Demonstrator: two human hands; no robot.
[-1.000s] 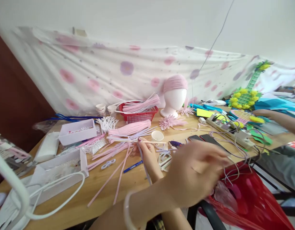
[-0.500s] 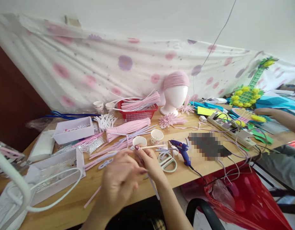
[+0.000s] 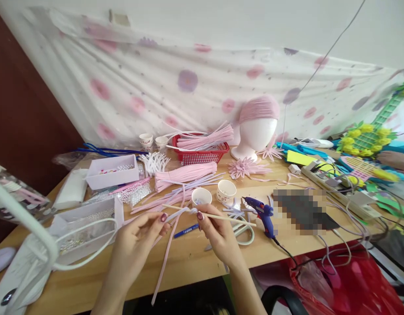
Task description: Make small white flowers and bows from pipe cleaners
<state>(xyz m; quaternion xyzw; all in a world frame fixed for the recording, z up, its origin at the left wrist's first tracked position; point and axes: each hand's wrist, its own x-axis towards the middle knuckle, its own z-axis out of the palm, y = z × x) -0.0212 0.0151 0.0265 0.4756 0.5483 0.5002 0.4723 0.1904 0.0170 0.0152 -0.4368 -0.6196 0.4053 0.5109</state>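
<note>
My left hand [image 3: 139, 238] pinches one end of a pale lilac pipe cleaner [image 3: 177, 213] between thumb and finger. The pipe cleaner runs across to a thin wooden stick [image 3: 236, 218] and is looped round it. My right hand [image 3: 218, 234] grips the stick and the looped part, thumb on top. Below the hands lies a pink pipe cleaner [image 3: 165, 267], crossing behind the lilac one. A blue pen [image 3: 186, 231] rests on the table between my hands. Scissors [image 3: 244, 234] with pale handles lie just beyond my right hand, partly covered by it.
Two paper cups [image 3: 226, 190] stand ahead, with a blue glue gun [image 3: 262, 214] and its cord to the right. Behind are a red basket [image 3: 202, 156] and a white foam head [image 3: 256, 135]. A white box [image 3: 90, 236] and lamp arm [image 3: 40, 236] are at left.
My left hand has moved left, away from my right hand, drawing the lilac pipe cleaner out between them. The view has turned left, and the blue pen has come into sight.
</note>
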